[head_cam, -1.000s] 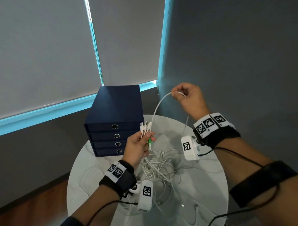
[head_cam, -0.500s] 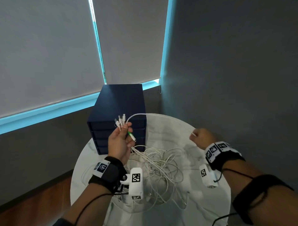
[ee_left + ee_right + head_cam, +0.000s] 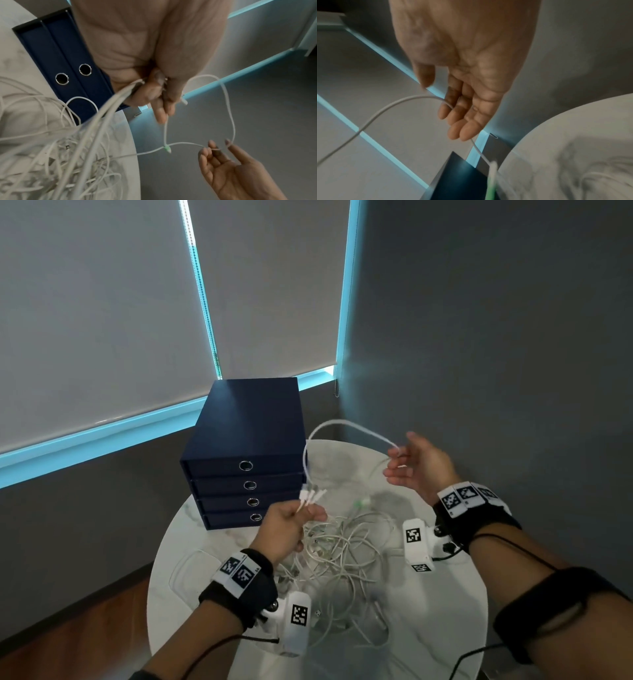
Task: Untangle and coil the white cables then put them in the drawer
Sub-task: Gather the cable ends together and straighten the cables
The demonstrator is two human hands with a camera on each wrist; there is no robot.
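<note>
Room: grey walls, grey roller blinds [image 3: 102, 302] upper left of head view, cyan light strips at their edges.
Surface: round white marble-look table [image 3: 428, 628] lower centre of head view.
Drawer unit: dark blue four-drawer box [image 3: 246, 440] at table's far left edge, centre of frame; each front has a metal ring pull; all drawers closed; no writing readable on it.
Cable pile: tangle of white cables [image 3: 342, 553] on table centre, between the two forearms, in front of drawer unit.
Left hand: left hand [image 3: 284, 529] lower centre, raised over pile, fingers curled tight round a bunch of white cable ends, plugs [image 3: 310, 496] sticking up past the fingers.
Held cable: one white cable [image 3: 342, 424] arcs up from the plugs and across to the right hand; a green-tipped connector [image 3: 167, 148] hangs on a strand between the hands.
Right hand: right hand [image 3: 418, 463] centre right, palm up, fingers loose and spread; cable lies across the fingertips [image 3: 453, 129], no firm grip seen.
Wrists: black bands with white cameras; only black-and-white square code markers [image 3: 412, 535], no readable text or brand anywhere.
</note>
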